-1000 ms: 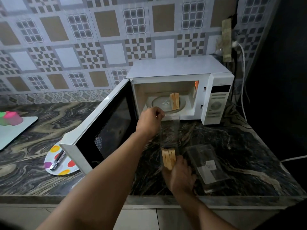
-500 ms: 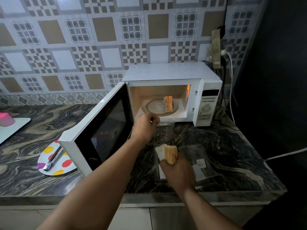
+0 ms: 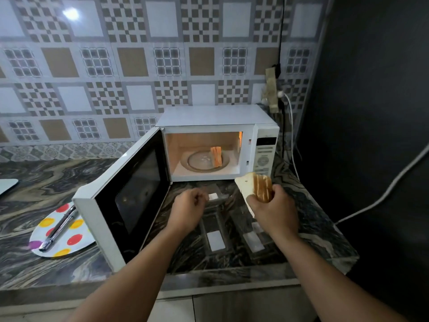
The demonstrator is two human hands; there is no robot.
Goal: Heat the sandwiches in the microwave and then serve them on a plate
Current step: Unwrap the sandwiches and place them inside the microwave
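The white microwave (image 3: 216, 117) stands at the back of the counter with its door (image 3: 130, 196) swung wide to the left and its inside lit. One sandwich (image 3: 216, 156) stands on the glass turntable (image 3: 199, 162). My right hand (image 3: 272, 208) grips a second sandwich (image 3: 255, 187), lifted in front of the microwave's control panel (image 3: 264, 156). My left hand (image 3: 189, 209) hovers over the counter below the cavity, fingers curled, holding nothing. Two clear plastic sandwich boxes (image 3: 214, 231) lie on the counter under my hands.
A white plate with coloured dots (image 3: 60, 231) lies left of the door, with metal tongs (image 3: 58, 228) on it. A white board's corner (image 3: 8, 184) shows at the far left. A cable (image 3: 383, 194) trails at the right beside a dark wall.
My right hand lifted the sandwich out of its clear box and raised it toward the microwave. My left hand let go of the box and drew back from the cavity opening.
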